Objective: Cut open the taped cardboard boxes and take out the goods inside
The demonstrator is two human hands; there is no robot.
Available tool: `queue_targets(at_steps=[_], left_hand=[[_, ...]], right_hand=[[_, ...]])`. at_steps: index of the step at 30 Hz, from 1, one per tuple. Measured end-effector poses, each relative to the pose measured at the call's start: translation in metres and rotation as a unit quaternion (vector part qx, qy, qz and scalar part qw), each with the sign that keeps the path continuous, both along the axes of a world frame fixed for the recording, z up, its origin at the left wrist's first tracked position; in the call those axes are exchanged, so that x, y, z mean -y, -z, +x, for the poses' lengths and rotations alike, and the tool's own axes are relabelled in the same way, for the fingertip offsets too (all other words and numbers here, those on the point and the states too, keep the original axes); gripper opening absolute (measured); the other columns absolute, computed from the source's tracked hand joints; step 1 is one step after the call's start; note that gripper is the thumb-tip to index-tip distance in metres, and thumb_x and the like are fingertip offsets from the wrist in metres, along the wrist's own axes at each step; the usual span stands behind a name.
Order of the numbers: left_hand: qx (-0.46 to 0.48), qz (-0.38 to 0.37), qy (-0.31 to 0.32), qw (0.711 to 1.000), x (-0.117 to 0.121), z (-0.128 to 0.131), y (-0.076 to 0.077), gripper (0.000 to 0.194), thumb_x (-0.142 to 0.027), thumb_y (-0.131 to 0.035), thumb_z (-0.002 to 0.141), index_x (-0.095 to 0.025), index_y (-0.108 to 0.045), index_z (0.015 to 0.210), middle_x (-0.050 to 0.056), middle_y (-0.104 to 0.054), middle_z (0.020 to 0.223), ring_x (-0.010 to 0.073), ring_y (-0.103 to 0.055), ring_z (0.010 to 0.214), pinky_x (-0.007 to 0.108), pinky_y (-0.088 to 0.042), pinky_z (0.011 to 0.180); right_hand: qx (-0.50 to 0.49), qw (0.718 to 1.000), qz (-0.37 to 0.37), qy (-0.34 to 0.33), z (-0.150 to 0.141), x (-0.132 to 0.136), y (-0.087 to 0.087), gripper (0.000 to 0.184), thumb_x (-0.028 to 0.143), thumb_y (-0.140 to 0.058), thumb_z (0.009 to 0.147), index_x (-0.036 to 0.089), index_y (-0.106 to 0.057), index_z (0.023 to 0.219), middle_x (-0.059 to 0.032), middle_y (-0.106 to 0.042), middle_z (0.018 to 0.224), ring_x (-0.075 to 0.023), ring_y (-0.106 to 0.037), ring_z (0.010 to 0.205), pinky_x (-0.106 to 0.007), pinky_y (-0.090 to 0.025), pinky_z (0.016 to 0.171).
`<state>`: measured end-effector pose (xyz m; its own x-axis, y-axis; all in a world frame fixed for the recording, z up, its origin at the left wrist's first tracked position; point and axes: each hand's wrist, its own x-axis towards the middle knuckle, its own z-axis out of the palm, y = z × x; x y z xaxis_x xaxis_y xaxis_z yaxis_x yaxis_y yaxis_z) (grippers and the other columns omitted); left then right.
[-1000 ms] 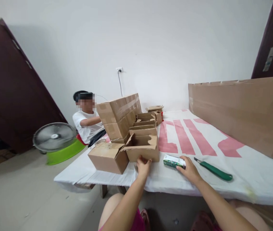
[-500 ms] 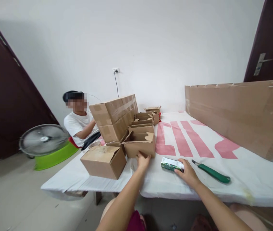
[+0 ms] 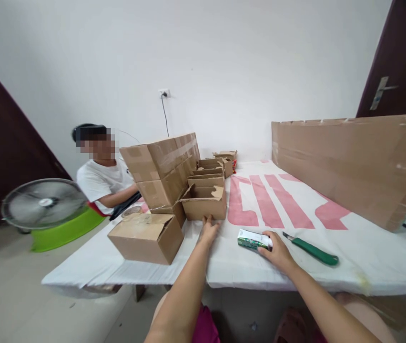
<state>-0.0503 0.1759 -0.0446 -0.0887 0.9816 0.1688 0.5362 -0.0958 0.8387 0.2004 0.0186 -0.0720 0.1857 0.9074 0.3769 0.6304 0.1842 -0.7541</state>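
Note:
My left hand [image 3: 209, 232] rests at the near side of an open cardboard box [image 3: 205, 209], its fingers apart and their tips at the lower edge of the front wall. My right hand [image 3: 276, 250] grips the right end of a small white and green carton [image 3: 253, 238] between thumb and fingers; the carton lies on the table. Just right of that hand is a green utility knife [image 3: 315, 251] with its blade out. A closed cardboard box [image 3: 147, 238] stands left of my left hand.
Taped boxes [image 3: 160, 164] are stacked behind on the left, with more open boxes [image 3: 210, 166] farther back. A long cardboard panel [image 3: 346, 162] stands on the right. A co-worker [image 3: 105, 183] sits across the white-covered table [image 3: 231, 267], near a fan [image 3: 47, 202] and a tape roll [image 3: 131, 212].
The open box has moved slightly away from me, and my left hand is now lower against its front. My right hand still holds the carton. The view has shifted a little.

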Motion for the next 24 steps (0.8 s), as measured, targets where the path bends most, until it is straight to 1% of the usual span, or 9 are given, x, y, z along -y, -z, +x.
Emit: queue_targets(at_steps=[3, 5, 9, 11, 13, 15, 18, 21, 24], left_hand=[[-0.023, 0.018, 0.008, 1.000, 0.014, 0.008, -0.004, 0.044, -0.019, -0.057, 0.077, -0.013, -0.051, 0.120, 0.020, -0.037, 0.144, 0.0312, -0.034, 0.138, 0.042, -0.026, 0.114], [-0.041, 0.046, 0.047, 0.997, 0.032, 0.018, -0.006, 0.041, -0.019, -0.056, 0.079, -0.013, -0.052, 0.119, 0.019, -0.044, 0.139, 0.0304, -0.038, 0.135, 0.045, -0.027, 0.114], [-0.080, 0.112, 0.217, 0.967, 0.075, 0.043, -0.009, 0.053, -0.029, -0.071, 0.071, -0.022, -0.056, 0.122, 0.009, -0.054, 0.133, 0.0258, -0.044, 0.130, 0.041, -0.031, 0.113], [-0.120, 0.130, 0.302, 0.937, 0.091, 0.050, -0.009, 0.067, -0.034, -0.077, 0.065, -0.025, -0.053, 0.128, 0.008, -0.051, 0.139, 0.0284, -0.041, 0.133, 0.044, -0.031, 0.113], [-0.185, 0.136, 0.351, 0.908, 0.100, 0.053, -0.009, 0.072, -0.032, -0.074, 0.068, -0.024, -0.046, 0.135, 0.011, -0.041, 0.147, 0.0313, -0.040, 0.133, 0.047, -0.033, 0.111], [-0.236, 0.135, 0.363, 0.891, 0.102, 0.053, -0.011, 0.067, -0.022, -0.065, 0.074, -0.024, -0.043, 0.138, 0.011, -0.036, 0.149, 0.0296, -0.043, 0.130, 0.046, -0.036, 0.108], [-0.246, 0.132, 0.358, 0.891, 0.099, 0.050, -0.015, 0.061, -0.010, -0.055, 0.076, -0.027, -0.046, 0.135, 0.006, -0.044, 0.143, 0.0234, -0.049, 0.124, 0.038, -0.038, 0.107], [-0.245, 0.117, 0.344, 0.899, 0.093, 0.041, -0.022, 0.059, -0.010, -0.057, 0.075, -0.028, -0.051, 0.130, 0.003, -0.050, 0.136, 0.0213, -0.052, 0.120, 0.032, -0.040, 0.105], [-0.251, 0.091, 0.294, 0.918, 0.083, 0.021, -0.029, 0.058, -0.007, -0.059, 0.071, -0.029, -0.056, 0.125, 0.002, -0.054, 0.130, 0.0209, -0.055, 0.114, 0.029, -0.043, 0.101]], right_hand=[[0.001, 1.000, -0.001, -0.001, 0.000, 0.001, 0.000, 0.047, 0.035, -0.065, 0.070, 0.022, -0.054, 0.113, -0.0064, -0.060, 0.112, -0.0245, -0.058, 0.105, -0.038, -0.046, 0.090], [0.001, 1.000, 0.001, -0.001, 0.001, 0.001, 0.000, 0.046, 0.036, -0.065, 0.070, 0.022, -0.054, 0.113, -0.0065, -0.060, 0.113, -0.0244, -0.058, 0.105, -0.038, -0.046, 0.090], [-0.003, 1.000, 0.011, -0.001, 0.000, 0.000, -0.001, 0.047, 0.037, -0.065, 0.069, 0.021, -0.055, 0.112, -0.0078, -0.061, 0.113, -0.0254, -0.058, 0.106, -0.040, -0.045, 0.093], [-0.006, 1.000, 0.017, -0.001, 0.000, 0.000, -0.001, 0.047, 0.037, -0.065, 0.068, 0.021, -0.055, 0.111, -0.0084, -0.061, 0.112, -0.0259, -0.058, 0.106, -0.041, -0.045, 0.093], [-0.009, 1.000, 0.018, -0.003, 0.000, 0.000, -0.002, 0.046, 0.037, -0.066, 0.068, 0.021, -0.055, 0.110, -0.0085, -0.063, 0.111, -0.0260, -0.059, 0.105, -0.041, -0.046, 0.093], [-0.014, 1.000, 0.016, -0.004, 0.000, -0.001, -0.001, 0.047, 0.037, -0.066, 0.067, 0.021, -0.056, 0.110, -0.0085, -0.063, 0.111, -0.0259, -0.059, 0.104, -0.042, -0.046, 0.093], [-0.025, 1.000, 0.010, -0.004, 0.002, -0.002, 0.001, 0.050, 0.040, -0.066, 0.069, 0.021, -0.054, 0.113, -0.0093, -0.063, 0.115, -0.0256, -0.060, 0.105, -0.042, -0.046, 0.094], [-0.038, 0.999, 0.004, -0.002, 0.004, -0.003, 0.004, 0.051, 0.043, -0.064, 0.071, 0.020, -0.054, 0.115, -0.0109, -0.063, 0.115, -0.0248, -0.061, 0.102, -0.041, -0.049, 0.090], [-0.047, 0.999, 0.000, 0.004, 0.006, -0.005, 0.006, 0.051, 0.046, -0.062, 0.073, 0.018, -0.054, 0.114, -0.0120, -0.064, 0.110, -0.0244, -0.062, 0.097, -0.041, -0.050, 0.085]])
